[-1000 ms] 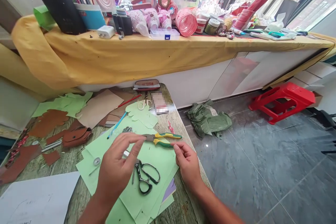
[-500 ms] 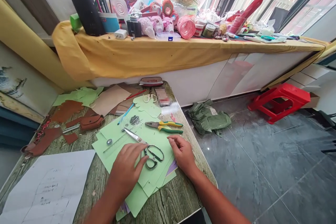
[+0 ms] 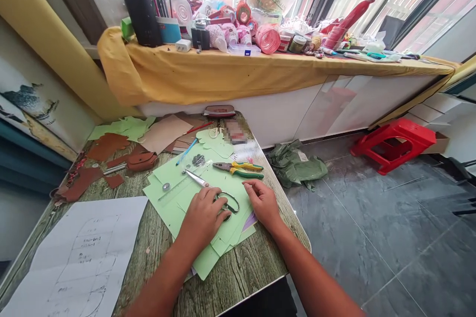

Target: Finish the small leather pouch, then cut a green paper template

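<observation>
Both our hands are apart, over the near part of the table (image 3: 245, 270). Our left hand (image 3: 204, 214) curls over the handles of the scissors (image 3: 201, 182); we cannot tell whether its grip is firm. Our right hand (image 3: 265, 203) is at the right edge of the green sheets (image 3: 219, 181), thumb and fingertips drawn close, and we cannot tell whether anything thin is pinched there. The scissors lie on those sheets, tips pointing away and leftward, near a clear ruler (image 3: 174, 188). To handle them well, we should hold by the loops and avoid dragging the paper or ruler. Room looks tighter on our right, where the table edge runs just beside our forearm; leftward, bare wood separates the sheets from a paper drawing (image 3: 85, 252). Just beyond our right fingertips, the pliers (image 3: 231, 166) would hinder a forward sweep. Farther off are brown pieces (image 3: 107, 147), then a yellow cloth (image 3: 208, 77).
</observation>
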Tool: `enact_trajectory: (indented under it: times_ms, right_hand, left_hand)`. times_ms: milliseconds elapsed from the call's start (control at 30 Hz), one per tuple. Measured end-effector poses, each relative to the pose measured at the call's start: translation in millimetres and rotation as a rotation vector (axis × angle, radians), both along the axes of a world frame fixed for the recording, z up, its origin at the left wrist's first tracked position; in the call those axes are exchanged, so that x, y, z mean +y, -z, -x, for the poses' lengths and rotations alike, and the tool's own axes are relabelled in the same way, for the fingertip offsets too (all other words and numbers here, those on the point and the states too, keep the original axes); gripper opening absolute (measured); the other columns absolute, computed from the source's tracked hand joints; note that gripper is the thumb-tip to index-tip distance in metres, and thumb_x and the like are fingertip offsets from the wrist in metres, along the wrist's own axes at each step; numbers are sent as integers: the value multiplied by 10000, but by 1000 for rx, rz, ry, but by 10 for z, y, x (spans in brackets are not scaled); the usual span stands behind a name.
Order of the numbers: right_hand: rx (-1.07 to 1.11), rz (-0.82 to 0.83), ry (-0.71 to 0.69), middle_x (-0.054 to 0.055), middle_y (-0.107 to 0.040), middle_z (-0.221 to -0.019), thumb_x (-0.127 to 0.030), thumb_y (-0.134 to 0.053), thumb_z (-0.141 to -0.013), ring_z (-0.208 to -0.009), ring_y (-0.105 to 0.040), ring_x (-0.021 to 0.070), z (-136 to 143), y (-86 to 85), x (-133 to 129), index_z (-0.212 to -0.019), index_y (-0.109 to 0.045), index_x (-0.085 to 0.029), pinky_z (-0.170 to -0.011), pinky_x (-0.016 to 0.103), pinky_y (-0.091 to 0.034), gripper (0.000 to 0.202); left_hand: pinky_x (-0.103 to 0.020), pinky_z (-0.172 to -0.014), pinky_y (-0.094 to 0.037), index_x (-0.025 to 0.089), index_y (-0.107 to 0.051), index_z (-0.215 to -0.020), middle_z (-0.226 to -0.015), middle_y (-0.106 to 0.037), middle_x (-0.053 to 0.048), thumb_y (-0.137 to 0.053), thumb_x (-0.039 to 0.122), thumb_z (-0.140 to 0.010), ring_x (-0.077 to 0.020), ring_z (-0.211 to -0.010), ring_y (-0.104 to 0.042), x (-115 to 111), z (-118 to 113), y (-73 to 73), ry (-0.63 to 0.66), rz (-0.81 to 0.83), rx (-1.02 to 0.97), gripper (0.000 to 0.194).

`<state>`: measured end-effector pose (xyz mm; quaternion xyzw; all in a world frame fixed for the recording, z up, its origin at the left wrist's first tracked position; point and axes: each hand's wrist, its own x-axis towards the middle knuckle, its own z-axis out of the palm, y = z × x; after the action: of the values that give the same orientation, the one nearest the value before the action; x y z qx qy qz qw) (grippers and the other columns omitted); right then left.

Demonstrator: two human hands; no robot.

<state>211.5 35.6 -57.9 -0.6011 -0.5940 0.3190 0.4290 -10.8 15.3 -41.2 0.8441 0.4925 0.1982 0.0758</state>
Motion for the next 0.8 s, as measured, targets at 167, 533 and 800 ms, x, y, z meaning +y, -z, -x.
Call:
enact_trajectory:
  times_ms: [167,533,800]
  right_hand:
    - [-16,-23,-10,29,-718,-757,-476,-593,-1024,-656,-586,213,-5,31,5,-1033,-812,-197,-641,320,-433,355]
    - [-54,-33,-37,56,-778,-825,-463,-587,-1046,-674,-640,217,-6,42,8,-1041,-809,-190,-635,320,-467,352]
    - [-89,-21,-51,-2,-672,-662,-435,-602,-1053,-562,-564,184,4,27,5,-1034,-809,-201,-554,307,-397,313]
  left_hand:
    - [-525,-1031,-563,227,-755,-1045,-1245,-729,-107,-699,167,-985,-327,-1192,-635,44,-18,67,28,-34,-15,101]
    - [-560,-1062,-567,226,-750,-1084,-1332,-729,-106,-830,157,-895,-352,-1275,-622,-13,-13,99,20,-31,-28,217]
    - [-540,-1052,-584,212,-753,-1109,-1397,-715,-113,-694,62,-941,-360,-1321,-593,-29,33,188,57,-30,-12,233]
